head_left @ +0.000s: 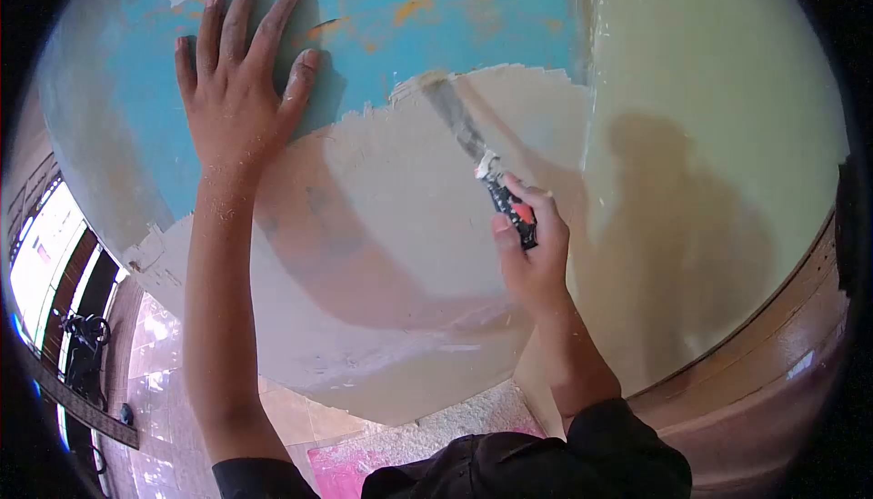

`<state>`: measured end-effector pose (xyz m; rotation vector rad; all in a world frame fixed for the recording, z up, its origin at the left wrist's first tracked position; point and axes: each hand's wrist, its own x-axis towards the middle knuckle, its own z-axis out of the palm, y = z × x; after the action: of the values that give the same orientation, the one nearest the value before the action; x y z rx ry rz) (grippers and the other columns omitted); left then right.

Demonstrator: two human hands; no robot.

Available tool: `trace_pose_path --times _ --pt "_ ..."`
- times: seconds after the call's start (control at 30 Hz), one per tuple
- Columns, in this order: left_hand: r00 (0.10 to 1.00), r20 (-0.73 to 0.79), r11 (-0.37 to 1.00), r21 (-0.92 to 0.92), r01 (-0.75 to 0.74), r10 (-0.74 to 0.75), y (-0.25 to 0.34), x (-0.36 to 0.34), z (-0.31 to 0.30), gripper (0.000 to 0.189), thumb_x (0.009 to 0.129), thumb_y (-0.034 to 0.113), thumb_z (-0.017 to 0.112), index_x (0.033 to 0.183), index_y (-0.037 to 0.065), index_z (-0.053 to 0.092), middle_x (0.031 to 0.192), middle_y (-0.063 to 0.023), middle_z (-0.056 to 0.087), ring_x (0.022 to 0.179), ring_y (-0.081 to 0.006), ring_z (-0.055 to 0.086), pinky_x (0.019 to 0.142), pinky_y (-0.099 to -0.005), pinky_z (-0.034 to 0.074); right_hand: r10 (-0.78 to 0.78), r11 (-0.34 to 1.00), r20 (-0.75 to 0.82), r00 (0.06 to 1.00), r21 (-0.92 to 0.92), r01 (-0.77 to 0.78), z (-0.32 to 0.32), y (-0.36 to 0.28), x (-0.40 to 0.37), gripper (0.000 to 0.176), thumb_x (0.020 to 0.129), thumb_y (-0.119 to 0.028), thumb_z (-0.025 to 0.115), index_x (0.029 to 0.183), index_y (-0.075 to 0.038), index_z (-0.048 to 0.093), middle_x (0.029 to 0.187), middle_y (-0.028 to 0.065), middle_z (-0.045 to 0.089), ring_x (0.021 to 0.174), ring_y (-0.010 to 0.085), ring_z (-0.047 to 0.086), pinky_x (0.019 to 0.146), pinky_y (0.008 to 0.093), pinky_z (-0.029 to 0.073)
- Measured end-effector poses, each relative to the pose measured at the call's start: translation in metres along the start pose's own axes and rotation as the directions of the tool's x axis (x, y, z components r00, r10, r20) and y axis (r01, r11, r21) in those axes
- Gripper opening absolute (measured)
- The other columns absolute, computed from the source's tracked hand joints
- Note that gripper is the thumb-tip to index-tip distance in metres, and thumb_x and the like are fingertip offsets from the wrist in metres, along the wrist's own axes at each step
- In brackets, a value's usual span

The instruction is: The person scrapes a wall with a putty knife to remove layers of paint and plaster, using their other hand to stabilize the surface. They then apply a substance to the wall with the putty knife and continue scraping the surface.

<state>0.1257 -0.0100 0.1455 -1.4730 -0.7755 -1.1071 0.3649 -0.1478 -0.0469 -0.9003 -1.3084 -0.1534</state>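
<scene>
We see the left hand (238, 90) in the upper left of the frame. It lies flat and released, fingers spread, its palm pressed against the blue wall (436, 17), and it holds nothing. Its forearm runs straight down to a dark sleeve (264, 481) at the bottom edge.

Right of centre, the right hand (532, 249) is clenched round the dark handle of a putty knife (477, 158), with the thumb lying along the handle. The knife slants up and to the left. Its metal blade is smeared with pale filler, and the tip touches the wall at the upper edge of the putty patch (391, 226), just where cream meets blue.

That patch of wet, cream-coloured filler covers the middle of the frame, from under the left wrist across to the knife. Its top border is ragged. The blue paint above it shows orange scuffs and a bare grey area in the top left corner.

To the right of a vertical edge we find a smoother cream wall (709, 72), which carries a soft shadow (664, 199) of a person. Below it, a brown wooden band (773, 344) curves along the lower right.

In the lower left we make out a glossy tiled floor (155, 354). A pink mat (341, 467) lies near the bottom centre.
</scene>
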Motion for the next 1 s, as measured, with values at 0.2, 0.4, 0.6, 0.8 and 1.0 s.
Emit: trace_pose_path --times 0.2,0.4,0.6,0.8,1.0 --pt "1.0 -0.009 1.0 -0.007 -0.009 0.009 -0.001 -0.001 0.004 0.054 0.099 0.057 0.047 0.152 0.044 0.04 0.164 0.0049 0.031 0.153 -0.0247 0.025 0.126 -0.0528 0.01 -0.108 0.972 0.049 0.993 -0.205 0.116 0.002 -0.006 -0.009 0.046 0.084 -0.002 0.072 0.129 -0.007 0.062 0.089 0.0125 0.061 0.078 0.028 0.063 0.068 0.0383 0.052" --pt "1.0 -0.008 1.0 -0.005 -0.004 0.004 0.0 0.0 0.002 0.055 0.099 0.057 0.048 0.152 0.045 0.04 0.164 0.0054 0.031 0.153 -0.0243 0.024 0.126 -0.0532 0.011 -0.105 0.932 0.067 0.992 -0.342 0.122 0.021 -0.021 0.005 0.045 0.082 0.003 0.069 0.126 -0.005 0.064 0.091 0.0144 0.061 0.079 0.0306 0.062 0.071 0.0388 0.051" --pt "1.0 -0.015 1.0 -0.01 -0.007 0.007 -0.001 -0.001 0.0 0.055 0.099 0.055 0.049 0.151 0.044 0.041 0.164 0.0049 0.031 0.153 -0.0252 0.024 0.125 -0.0541 0.012 -0.004 0.999 0.038 0.999 0.051 0.002 0.018 -0.032 0.044 0.037 0.101 -0.023 0.06 0.132 -0.004 0.055 0.1 0.0154 0.069 0.083 0.0145 0.066 0.068 0.0312 0.049" --pt "1.0 0.017 0.999 -0.032 0.018 -0.017 0.001 -0.004 -0.002 0.055 0.098 0.053 0.05 0.151 0.042 0.042 0.164 0.0039 0.032 0.153 -0.0259 0.025 0.125 -0.055 0.013 0.124 0.974 0.004 0.992 0.192 -0.122 0.02 -0.008 0.019 0.041 0.108 -0.03 0.045 0.135 0.001 0.046 0.093 0.0087 0.064 0.074 0.012 0.061 0.067 0.0291 0.048" --pt "1.0 -0.003 1.0 -0.023 0.016 -0.016 0.0 -0.003 0.0 0.054 0.099 0.054 0.048 0.151 0.042 0.042 0.163 0.0039 0.033 0.153 -0.0266 0.025 0.125 -0.056 0.013 0.208 0.95 0.008 0.978 0.238 -0.204 0.015 -0.008 0.01 0.043 0.11 -0.036 0.039 0.134 -0.001 0.047 0.086 0.0034 0.058 0.071 0.011 0.058 0.064 0.0284 0.045"
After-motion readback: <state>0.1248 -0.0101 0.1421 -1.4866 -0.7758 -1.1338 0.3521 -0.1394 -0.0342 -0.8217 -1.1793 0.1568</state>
